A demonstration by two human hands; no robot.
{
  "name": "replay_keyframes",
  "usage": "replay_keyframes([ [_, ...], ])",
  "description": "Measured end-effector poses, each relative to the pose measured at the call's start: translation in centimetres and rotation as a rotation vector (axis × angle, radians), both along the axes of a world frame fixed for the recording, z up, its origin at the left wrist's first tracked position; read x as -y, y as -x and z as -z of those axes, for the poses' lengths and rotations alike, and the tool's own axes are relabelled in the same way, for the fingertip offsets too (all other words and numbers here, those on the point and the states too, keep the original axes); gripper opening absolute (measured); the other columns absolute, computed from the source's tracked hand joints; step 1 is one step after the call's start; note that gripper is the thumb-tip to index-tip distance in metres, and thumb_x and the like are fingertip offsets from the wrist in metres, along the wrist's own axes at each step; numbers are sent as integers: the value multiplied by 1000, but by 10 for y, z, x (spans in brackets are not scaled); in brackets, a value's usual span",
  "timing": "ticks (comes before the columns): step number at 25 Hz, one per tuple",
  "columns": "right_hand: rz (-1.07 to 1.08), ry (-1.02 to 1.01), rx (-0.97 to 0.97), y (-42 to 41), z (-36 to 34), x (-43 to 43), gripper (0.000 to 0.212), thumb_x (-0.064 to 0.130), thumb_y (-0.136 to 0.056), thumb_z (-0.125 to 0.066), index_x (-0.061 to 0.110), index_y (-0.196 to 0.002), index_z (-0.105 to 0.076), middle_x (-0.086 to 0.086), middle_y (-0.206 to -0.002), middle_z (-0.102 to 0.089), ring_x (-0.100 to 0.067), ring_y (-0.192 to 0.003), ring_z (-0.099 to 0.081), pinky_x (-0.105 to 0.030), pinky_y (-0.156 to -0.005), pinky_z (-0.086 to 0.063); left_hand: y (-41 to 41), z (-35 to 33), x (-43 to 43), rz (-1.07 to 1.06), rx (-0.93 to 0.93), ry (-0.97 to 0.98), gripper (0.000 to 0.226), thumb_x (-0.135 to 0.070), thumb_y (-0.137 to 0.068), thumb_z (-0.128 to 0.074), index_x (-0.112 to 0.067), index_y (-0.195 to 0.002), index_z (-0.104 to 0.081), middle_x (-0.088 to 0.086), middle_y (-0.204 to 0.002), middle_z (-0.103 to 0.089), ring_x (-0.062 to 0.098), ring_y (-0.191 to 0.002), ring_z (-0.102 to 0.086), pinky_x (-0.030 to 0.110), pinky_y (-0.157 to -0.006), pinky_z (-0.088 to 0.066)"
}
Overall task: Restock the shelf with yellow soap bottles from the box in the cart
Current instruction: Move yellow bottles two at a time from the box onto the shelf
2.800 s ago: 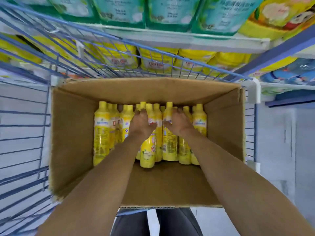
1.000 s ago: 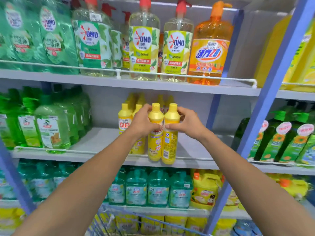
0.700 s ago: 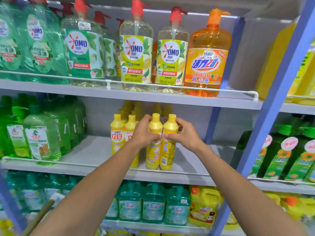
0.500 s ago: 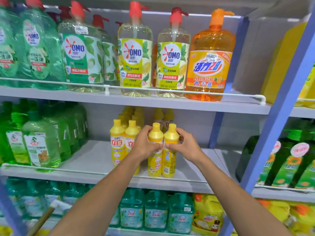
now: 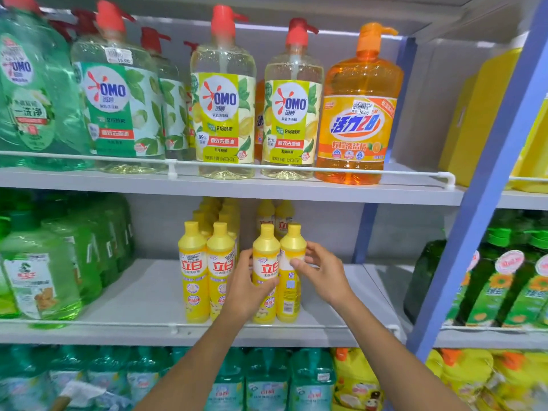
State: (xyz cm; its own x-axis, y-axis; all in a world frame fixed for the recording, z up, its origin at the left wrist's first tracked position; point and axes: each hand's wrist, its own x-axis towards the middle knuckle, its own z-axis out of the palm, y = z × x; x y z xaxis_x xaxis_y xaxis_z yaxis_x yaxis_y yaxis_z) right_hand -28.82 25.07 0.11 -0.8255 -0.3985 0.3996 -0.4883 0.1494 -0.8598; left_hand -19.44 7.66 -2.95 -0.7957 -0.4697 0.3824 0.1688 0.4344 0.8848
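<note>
We had brought two bottles (image 5: pixel 266 253) down onto the shelf (image 5: pixel 142 295) at frame centre, beside the row (image 5: pixel 207 271). Our left hand (image 5: pixel 243 289) gripped one and our right hand (image 5: pixel 323 274) pinched the other. Letting go seemed next.

**Two bottles in hand at the shelf front**

Your left hand (image 5: pixel 244 289) grips a soap bottle (image 5: pixel 266 247) and your right hand (image 5: pixel 324 275) holds a second bottle (image 5: pixel 289 298), touching it on the right. Both stand upright on the middle shelf (image 5: pixel 142 292), just behind its front rail (image 5: pixel 89 324). Just left of them stands a pair (image 5: pixel 207 271) of like bottles, side by side, and more rows (image 5: pixel 215 209) stand behind both pairs. Jugs (image 5: pixel 38 277) crowd the shelf's left end, apart from the pair. Pump bottles (image 5: pixel 225 114) line the upper shelf (image 5: pixel 267 194); lower bottles (image 5: pixel 267 378) fill the level below. A post (image 5: pixel 486 203) rises at your right, with another bay's bottles (image 5: pixel 510 280) beyond it.
</note>
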Motion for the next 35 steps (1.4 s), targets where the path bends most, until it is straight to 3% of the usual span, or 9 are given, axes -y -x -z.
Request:
replay_keyframes([
  [4, -210, -95, 30, -1, 1, -9, 45, 30, -98, -67, 27, -141, -56, 12, -129, -69, -5, -121, -64, -27, -99, -55, 0, 3, 6, 23, 1, -34, 65, -23, -72, -90, -33, -122, -50, -14, -116, -68, 1, -107, -66, 30, -90, -58],
  [8, -53, 35, 66, -14, 9, 9, 58, 36, -77, -88, 25, -126, -58, 11, -117, -73, -4, -109, -69, -29, -91, -59, 0, 6, 8, 62, -1, -31, 57, -24, -77, -87, -29, -124, -55, -15, -115, -69, -3, -105, -65, 30, -91, -58],
  [12, -131, 48, 85, -5, 13, 6, 46, 30, -84, -83, 26, -125, -66, 1, -122, -66, -12, -114, -67, -41, -100, -56, -4, 9, 5, 68, -28, -29, 58, -23, -82, -83, -27, -132, -55, -16, -119, -68, -3, -108, -64, 26, -91, -57],
  [15, -141, 25, 73, -5, 13, 0, 51, 34, -85, -81, 27, -131, -61, 7, -124, -70, -11, -117, -66, -41, -100, -56, -4, 15, 1, 13, -9, -15, 55, -24, -81, -83, -30, -128, -55, -19, -115, -67, -7, -105, -63, 22, -89, -56],
  [18, -148, 55, 127, -4, 17, -1, 51, 34, -87, -77, 23, -133, -57, 7, -127, -70, -10, -119, -66, -45, -101, -56, -4, 28, -1, -28, 45, -8, 49, -29, -80, -84, -30, -120, -55, -17, -113, -68, -2, -105, -64, 32, -91, -58],
  [23, 139, -149, 60, -17, 57, 11, 70, 55, -74, -84, 26, -131, -54, 10, -123, -62, -8, -112, -63, -30, -94, -56, -3, 40, -4, -62, 47, 47, 53, -28, -76, -86, -34, -120, -55, -17, -111, -68, 1, -102, -66, 33, -87, -59],
  [26, 197, -194, 63, -17, 77, 17, 64, 45, -72, -89, 25, -122, -55, 6, -114, -67, -8, -101, -66, -31, -89, -59, -2, 50, -6, -89, 22, 91, 59, -26, -74, -85, -25, -128, -59, -14, -109, -70, 4, -97, -67, 35, -82, -60],
  [30, 87, -156, 149, -7, 71, 17, 61, 28, -81, -86, 22, -132, -53, 12, -111, -66, -5, -103, -67, -10, -78, -53, 8, 50, -7, -100, 36, 75, 59, -26, -77, -83, -22, -130, -59, -9, -112, -71, 9, -99, -67, 34, -85, -59],
  [35, 155, -246, 139, 3, 90, 28, 64, 50, -72, -87, 29, -121, -53, 9, -113, -67, -10, -100, -67, -29, -85, -59, 22, 52, -10, -153, 154, -16, 53, -25, -77, -84, -19, -125, -62, -4, -113, -70, 16, -100, -67, 31, -87, -55],
])
